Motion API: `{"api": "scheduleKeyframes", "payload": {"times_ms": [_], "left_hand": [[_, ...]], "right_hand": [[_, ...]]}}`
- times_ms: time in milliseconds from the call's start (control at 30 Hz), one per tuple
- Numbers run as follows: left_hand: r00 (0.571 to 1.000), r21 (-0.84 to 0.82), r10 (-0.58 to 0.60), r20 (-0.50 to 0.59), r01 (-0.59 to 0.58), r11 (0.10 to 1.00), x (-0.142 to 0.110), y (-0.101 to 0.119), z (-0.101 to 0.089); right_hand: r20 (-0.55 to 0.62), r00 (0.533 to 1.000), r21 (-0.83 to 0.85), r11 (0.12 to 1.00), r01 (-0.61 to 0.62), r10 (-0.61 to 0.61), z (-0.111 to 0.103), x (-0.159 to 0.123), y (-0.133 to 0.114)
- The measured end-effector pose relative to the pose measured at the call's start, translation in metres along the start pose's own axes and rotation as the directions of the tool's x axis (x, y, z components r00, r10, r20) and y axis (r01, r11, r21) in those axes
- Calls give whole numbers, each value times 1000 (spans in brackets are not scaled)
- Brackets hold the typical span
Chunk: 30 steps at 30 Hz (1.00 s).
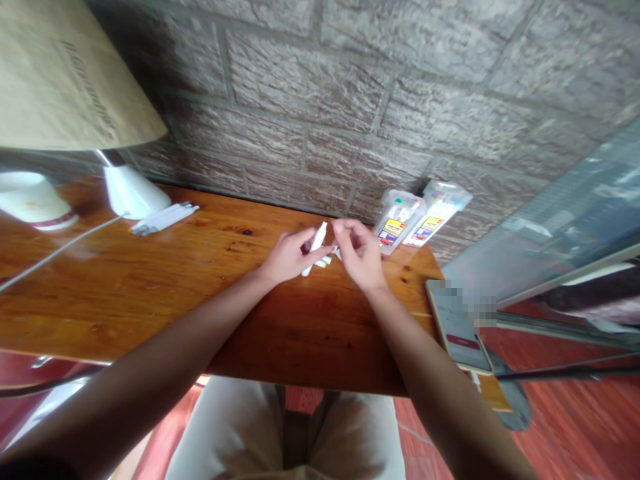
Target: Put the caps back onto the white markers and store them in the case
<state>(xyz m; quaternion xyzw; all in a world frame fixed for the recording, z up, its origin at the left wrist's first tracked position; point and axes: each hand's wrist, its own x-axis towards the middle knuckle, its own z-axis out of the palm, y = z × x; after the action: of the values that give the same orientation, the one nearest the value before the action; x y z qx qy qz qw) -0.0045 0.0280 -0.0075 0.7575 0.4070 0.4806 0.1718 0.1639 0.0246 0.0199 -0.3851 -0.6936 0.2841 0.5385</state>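
A white marker (318, 241) stands tilted in my left hand (293, 255), held between thumb and fingers, its narrow upper end showing a small dark red tip. Close by on the right, my right hand (361, 253) is closed in a pinch near that tip, apart from the marker. Whatever the pinch holds, if anything, is too small and hidden to make out. Under and between my hands, more white markers (324, 262) lie on the wooden table (220, 267), partly covered by my fingers.
Two clear plastic marker cases (399, 223) with yellow labels stand by the brick wall right of my hands. A phone (460, 327) lies at the right edge. To the left are several white markers (165, 219), a lamp (133, 190) with its cord, and a paper cup (35, 200).
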Motion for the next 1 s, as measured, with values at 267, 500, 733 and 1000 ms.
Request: {"api": "scheduleKeyframes", "payload": {"times_ms": [267,500,733,1000], "left_hand": [[993,58,47,112,-53,997,1,-12,-1],[913,181,-26,407,-53,982,11,-9,-36],[843,191,-96,529,-8,982,11,-21,-42],[889,20,31,457,-45,999,6,-14,-22]], "right_hand": [[201,979,-122,991,59,-33,0,-4,2],[235,971,-246,963,109,-50,-1,-4,2],[201,976,-326,934,143,-80,1,-6,2],[172,970,-73,985,-158,168,3,-3,15]]}}
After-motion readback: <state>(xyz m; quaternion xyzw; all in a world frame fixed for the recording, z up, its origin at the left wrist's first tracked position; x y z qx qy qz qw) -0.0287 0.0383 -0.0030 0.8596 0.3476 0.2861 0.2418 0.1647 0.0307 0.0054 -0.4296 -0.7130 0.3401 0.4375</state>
